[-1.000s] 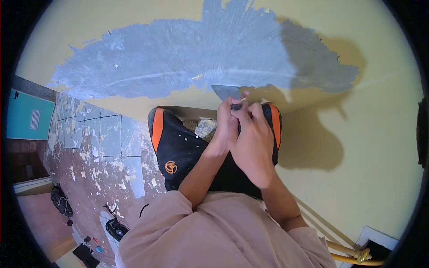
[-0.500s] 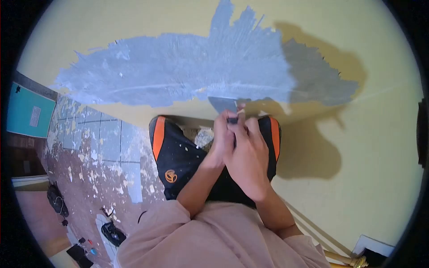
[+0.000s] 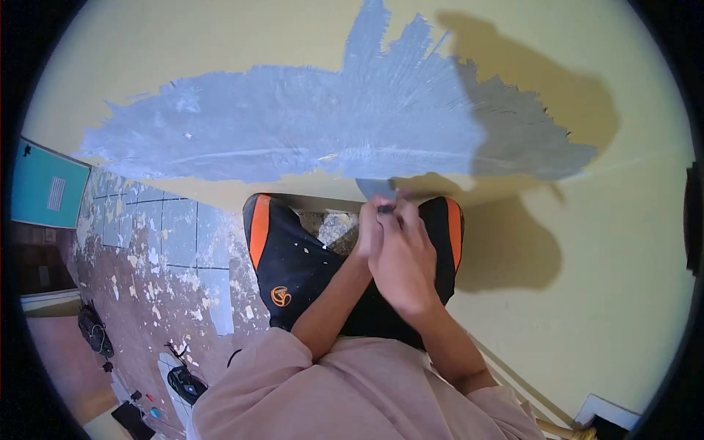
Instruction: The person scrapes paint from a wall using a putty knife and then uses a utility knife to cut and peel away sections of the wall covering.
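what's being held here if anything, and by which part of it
A scraper, held by its dark handle, which is mostly hidden within the left grip and right grip together; the blade sticks out ahead.

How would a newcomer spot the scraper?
Start at the big, ragged gray patch on the yellow wall. Drop to its lower edge, just above the left hand and right hand, held together. The scraper is the small gray blade there, smooth and narrowing toward the hands, unlike the jagged patch.
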Tool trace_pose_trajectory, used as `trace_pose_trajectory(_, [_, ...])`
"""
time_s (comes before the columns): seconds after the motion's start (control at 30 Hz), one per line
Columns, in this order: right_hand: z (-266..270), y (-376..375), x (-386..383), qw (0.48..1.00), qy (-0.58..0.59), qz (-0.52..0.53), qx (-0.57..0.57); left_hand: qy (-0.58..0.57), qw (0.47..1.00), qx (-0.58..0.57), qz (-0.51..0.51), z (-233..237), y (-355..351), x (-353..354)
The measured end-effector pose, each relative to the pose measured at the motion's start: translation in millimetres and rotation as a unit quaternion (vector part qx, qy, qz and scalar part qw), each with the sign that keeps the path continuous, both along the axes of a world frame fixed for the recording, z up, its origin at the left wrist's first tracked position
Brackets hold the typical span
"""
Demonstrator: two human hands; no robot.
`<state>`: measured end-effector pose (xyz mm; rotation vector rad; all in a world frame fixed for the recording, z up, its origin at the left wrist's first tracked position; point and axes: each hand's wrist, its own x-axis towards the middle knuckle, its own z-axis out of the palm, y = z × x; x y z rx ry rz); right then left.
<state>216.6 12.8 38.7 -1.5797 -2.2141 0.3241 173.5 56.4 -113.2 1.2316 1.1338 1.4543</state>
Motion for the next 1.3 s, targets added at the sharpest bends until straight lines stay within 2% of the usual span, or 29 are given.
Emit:
trace_pose_trajectory(0.03, [14.7, -7.5, 1.8, 0.999, 0.011, -0.018, -0.025, -0.312, 0.934, -0.147, -0.094, 35.8, -3.8, -10.0])
trace_pose_trajectory(0.07, [9.8, -8.6, 2.2, 0.999, 0.01, -0.021, -0.036, -0.583, 0.745, -0.276, -0.171, 61.2, -6.1, -17.1])
trace_pose_trajectory(0.13, [-1.1, -1.0, 2.0, 0.998, -0.031, -0.042, -0.019, -0.561, 0.757, -0.298, -0.155, 56.0, 0.4, -12.7])
trace_pose_trajectory(0.2, [3.7, -3.5, 4.7, 0.998, -0.039, -0.035, -0.02, -0.592, 0.728, -0.315, -0.143, 56.4, -1.9, -10.4])
trace_pose_trajectory(0.23, [9.9, -10.6, 7.4, 1.0, -0.006, -0.03, -0.005, -0.593, 0.724, -0.322, -0.141, 56.2, -10.4, -8.7])
trace_pose_trajectory(0.3, [10.2, 1.1, 5.6, 0.999, 0.031, -0.021, 0.025, -0.558, 0.765, -0.274, -0.169, 70.4, -4.7, -13.4])
trace_pose_trajectory(0.33, [1.9, 5.8, 4.6, 0.999, 0.0, -0.034, -0.01, -0.559, 0.762, -0.281, -0.165, 60.8, -9.0, -9.1])
trace_pose_trajectory(0.4, [-14.0, 2.1, 6.6, 0.998, -0.029, -0.048, -0.039, -0.562, 0.773, -0.287, -0.068, 41.0, -9.0, 1.6])
trace_pose_trajectory(0.43, [-23.2, 1.9, 7.7, 0.999, -0.026, -0.032, -0.019, -0.559, 0.777, -0.28, -0.073, 36.9, -6.5, -2.7])
trace_pose_trajectory(0.5, [-15.8, -3.8, 8.1, 1.0, -0.006, -0.013, 0.011, -0.472, 0.819, -0.284, -0.159, 34.8, -0.9, -15.8])
trace_pose_trajectory(0.53, [-14.9, -3.6, 7.9, 1.0, -0.009, -0.009, 0.004, -0.477, 0.816, -0.287, -0.153, 30.0, -1.9, -13.2])
trace_pose_trajectory(0.6, [-10.2, -2.1, 3.4, 0.999, -0.019, -0.032, -0.028, -0.553, 0.769, -0.277, -0.161, 26.6, -2.6, -10.6])
trace_pose_trajectory(0.63, [-2.4, -2.2, 0.8, 0.994, -0.037, -0.056, -0.082, -0.551, 0.771, -0.277, -0.16, 26.1, -1.7, -10.1])
trace_pose_trajectory(0.7, [-0.7, -5.6, 6.1, 0.999, -0.01, -0.039, -0.036, -0.522, 0.785, -0.319, -0.098, 39.6, -2.9, -7.2])
trace_pose_trajectory(0.73, [-2.5, -8.4, 9.2, 1.0, 0.014, -0.019, 0.009, -0.525, 0.783, -0.321, -0.097, 46.3, -7.0, -7.4])
trace_pose_trajectory(0.77, [-4.4, 0.3, 8.1, 1.0, 0.014, -0.018, 0.014, -0.502, 0.804, -0.295, -0.122, 59.6, -3.1, -11.7])
trace_pose_trajectory(0.83, [-13.9, -1.8, 7.5, 0.999, 0.012, -0.034, -0.031, -0.48, 0.815, -0.293, -0.139, 61.8, -21.1, -5.5])
trace_pose_trajectory(0.9, [-26.9, -4.6, 8.8, 0.999, 0.007, -0.024, -0.019, -0.545, 0.786, -0.29, -0.012, 54.5, -15.7, 5.9])
trace_pose_trajectory(0.93, [-31.6, 2.5, 8.0, 1.0, -0.002, -0.01, -0.004, -0.542, 0.792, -0.279, -0.019, 49.1, -3.5, -1.0])
trace_pose_trajectory(1.0, [-24.6, -0.8, 7.1, 1.0, 0.004, -0.019, -0.011, -0.47, 0.817, -0.295, -0.155, 38.3, -0.3, -15.1])
trace_pose_trajectory(1.03, [-18.6, -6.7, 6.7, 0.999, 0.008, -0.028, -0.024, -0.539, 0.778, -0.272, -0.17, 33.7, 0.8, -12.8])
trace_pose_trajectory(1.1, [-14.4, -9.0, 3.4, 0.999, 0.013, -0.035, -0.033, -0.54, 0.771, -0.272, -0.198, 27.0, -0.9, -18.3])
trace_pose_trajectory(1.17, [-17.5, -11.0, -1.3, 0.999, -0.017, -0.033, 0.013, -0.54, 0.762, -0.273, -0.229, 31.7, -8.4, -19.0])
trace_pose_trajectory(1.23, [-4.4, -13.3, 2.6, 0.999, 0.015, -0.03, 0.012, -0.515, 0.795, -0.289, -0.137, 61.6, -7.7, -17.8])
trace_pose_trajectory(1.27, [0.7, -15.3, 4.1, 0.998, 0.047, -0.029, 0.007, -0.516, 0.795, -0.29, -0.134, 41.2, -5.0, -8.9])
trace_pose_trajectory(1.3, [-8.5, -10.8, 3.5, 0.999, 0.035, -0.023, 0.031, -0.425, 0.882, -0.189, -0.078, 4.7, -9.4, 7.3])
